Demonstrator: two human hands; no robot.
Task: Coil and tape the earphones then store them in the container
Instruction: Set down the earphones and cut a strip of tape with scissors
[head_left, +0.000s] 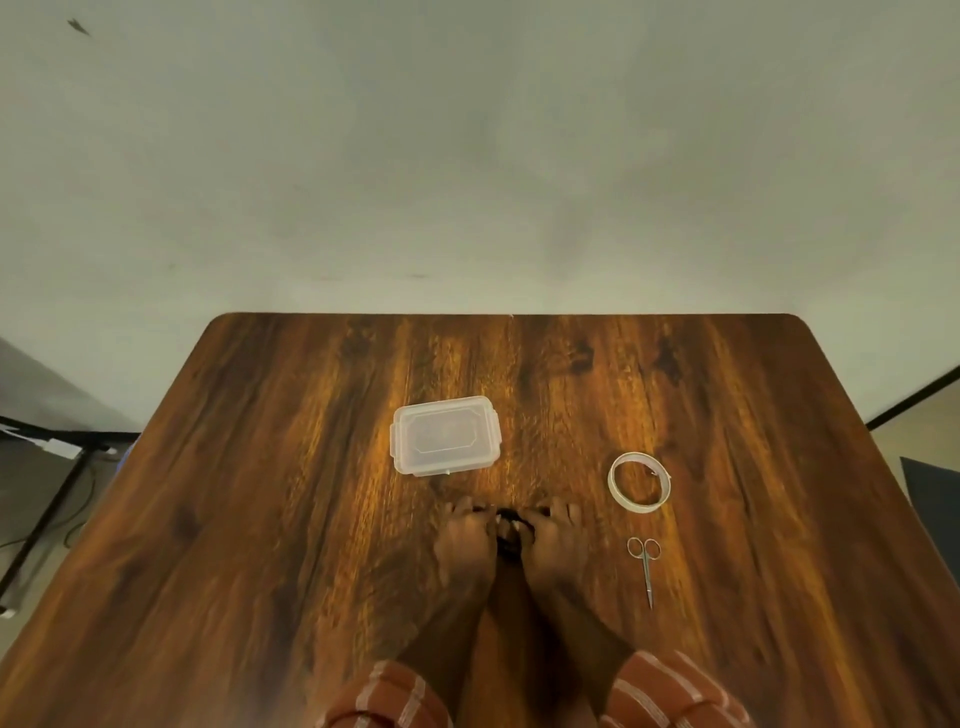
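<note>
Fingers (480, 512) of both hands curl onto a small dark bundle, probably the earphones (509, 530), held between left hand (465, 540) and right hand (553, 538) on the bench (260, 519). Light, limp cable: pinch across the coil. One closed container (445, 435), one tape roll (639, 482), one pair of scissors (645, 566).

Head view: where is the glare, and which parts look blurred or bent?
Head view: warm glare streaks the table beyond the container; both hands, left hand and right hand, look soft, so the dark earphones between them are unclear; wide-angle bending splays the table edges.
</note>
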